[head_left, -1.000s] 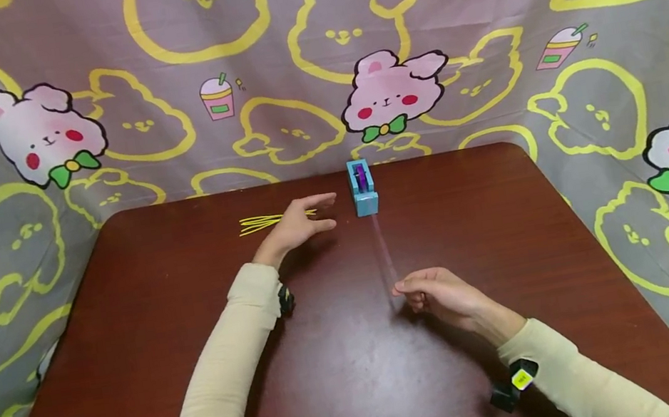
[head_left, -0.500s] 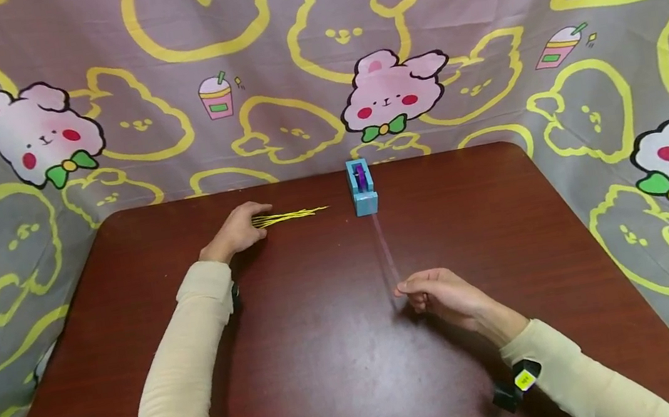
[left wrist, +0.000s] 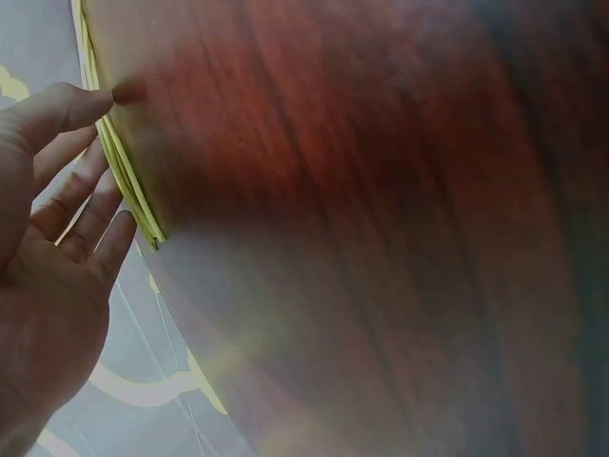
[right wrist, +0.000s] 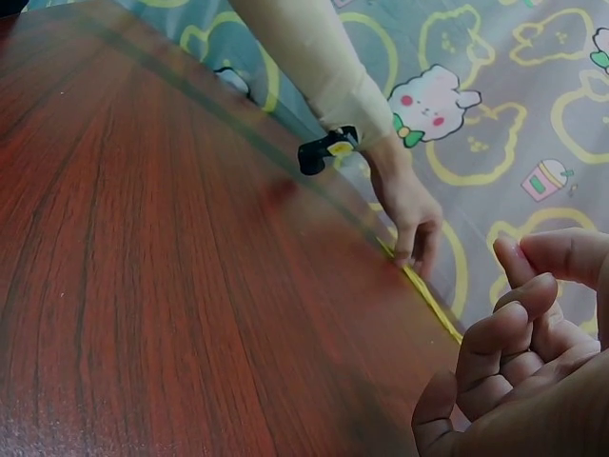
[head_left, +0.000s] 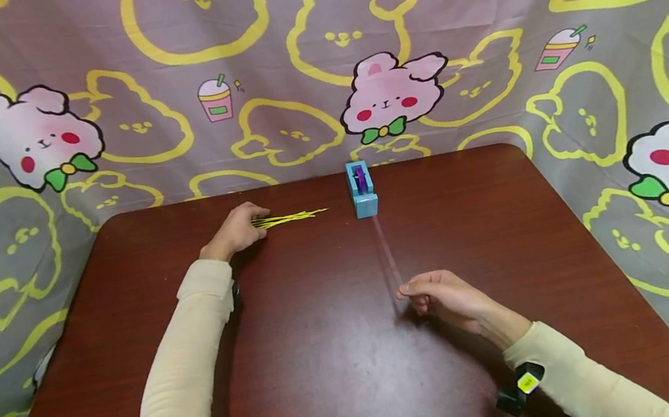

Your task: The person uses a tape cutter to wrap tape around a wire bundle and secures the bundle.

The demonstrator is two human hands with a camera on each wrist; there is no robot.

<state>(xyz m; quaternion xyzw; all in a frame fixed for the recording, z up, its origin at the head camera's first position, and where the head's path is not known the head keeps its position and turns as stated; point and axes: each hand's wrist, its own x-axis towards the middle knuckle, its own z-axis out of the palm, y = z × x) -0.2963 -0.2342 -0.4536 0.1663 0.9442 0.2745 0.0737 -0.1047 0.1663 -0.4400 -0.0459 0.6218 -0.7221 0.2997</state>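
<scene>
At the back left of the table, my left hand (head_left: 236, 232) has its thumb and fingers around a bundle of thin yellow strips (head_left: 293, 217). In the left wrist view, the thumb of the left hand (left wrist: 57, 238) lies on one side of the strips (left wrist: 128, 181) and the fingers on the other. A blue tape dispenser (head_left: 363, 190) with a purple roll stands at the back. From its front a clear tape strip (head_left: 387, 251) runs taut to my right hand (head_left: 452, 299), which pinches its end between thumb and forefinger. The right wrist view shows the right hand (right wrist: 533, 352) with fingers curled.
The brown table (head_left: 334, 381) carries the dispenser near its back edge, to the right of the yellow strips. A patterned cloth (head_left: 256, 33) hangs behind the table and along its sides. Each wrist wears a small black device, the right one (head_left: 520, 390) with a yellow-green square.
My left hand has moved left from beside the dispenser and taken hold of the yellow strips, whose right ends now reach slightly farther right. The right hand has stayed nearly still, holding the tape.
</scene>
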